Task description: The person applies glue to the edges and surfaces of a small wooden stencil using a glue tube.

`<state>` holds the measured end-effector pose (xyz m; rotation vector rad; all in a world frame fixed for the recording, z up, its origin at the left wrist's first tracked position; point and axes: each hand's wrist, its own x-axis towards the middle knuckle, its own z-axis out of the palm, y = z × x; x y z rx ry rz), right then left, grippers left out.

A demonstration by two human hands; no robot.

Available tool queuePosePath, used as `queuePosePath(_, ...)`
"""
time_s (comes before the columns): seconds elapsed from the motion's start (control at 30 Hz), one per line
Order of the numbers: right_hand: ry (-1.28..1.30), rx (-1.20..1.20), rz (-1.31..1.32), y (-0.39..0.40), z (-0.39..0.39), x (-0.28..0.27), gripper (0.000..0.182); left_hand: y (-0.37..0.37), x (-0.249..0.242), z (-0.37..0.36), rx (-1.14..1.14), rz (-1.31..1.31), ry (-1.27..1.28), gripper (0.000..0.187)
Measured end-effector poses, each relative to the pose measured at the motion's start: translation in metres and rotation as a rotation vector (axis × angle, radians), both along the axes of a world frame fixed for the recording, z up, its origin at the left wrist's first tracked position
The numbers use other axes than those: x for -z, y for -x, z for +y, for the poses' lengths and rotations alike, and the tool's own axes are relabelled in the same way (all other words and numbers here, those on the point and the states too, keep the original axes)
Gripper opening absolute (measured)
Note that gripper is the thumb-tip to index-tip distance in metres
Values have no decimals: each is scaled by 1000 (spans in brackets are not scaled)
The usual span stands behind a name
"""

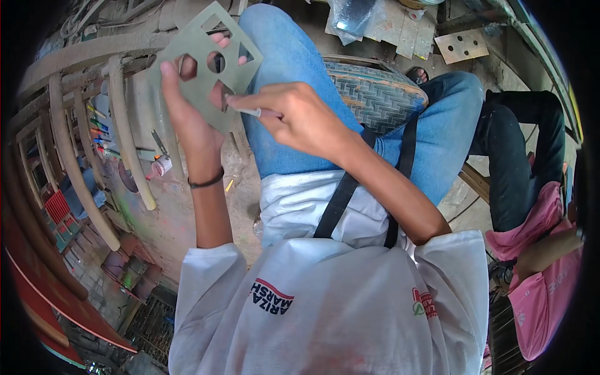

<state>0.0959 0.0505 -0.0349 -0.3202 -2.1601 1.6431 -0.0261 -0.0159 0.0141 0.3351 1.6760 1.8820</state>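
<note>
My left hand (192, 125) grips a flat grey-green board (203, 89) from below, with the thumb along its near edge and fingertips showing through the openings. The board has several cut-outs, among them a round one, a hexagonal one and a triangular one. My right hand (297, 115) pinches a thin pale stick-like piece (269, 113), its fingertips right at the cut-out nearest me. I cannot tell exactly what this piece is. The board is held tilted above my left thigh, to the left of my right hand.
Wooden rails (122, 131) stand close on the left. A woven-pattern seat (378, 90) lies between my knees. Another board with holes (479, 49) is at the upper right. A person in a pink shirt (540, 306) sits at right. A small jar (161, 165) stands beyond the rails.
</note>
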Motion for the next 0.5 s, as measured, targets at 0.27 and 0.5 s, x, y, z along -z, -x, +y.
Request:
queuePosePath(0.27, -242, -52, -176, -9, 12, 12, 39, 2, -19, -35, 382, 176, 49, 60)
queuePosePath(0.5, -268, 32, -50, -10, 35, 1, 43, 5, -33, -17, 164, 434, 80, 26)
